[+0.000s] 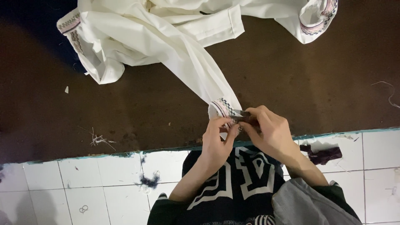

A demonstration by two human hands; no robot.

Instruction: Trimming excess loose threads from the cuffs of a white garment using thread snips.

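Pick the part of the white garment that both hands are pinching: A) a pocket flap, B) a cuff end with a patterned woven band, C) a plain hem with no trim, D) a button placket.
B: the left hand and right hand meet at the end of the white garment where a patterned band of dark and pinkish weave runs across it, over the dark brown surface.

Both hands point(243, 133) together (fingers pinched)
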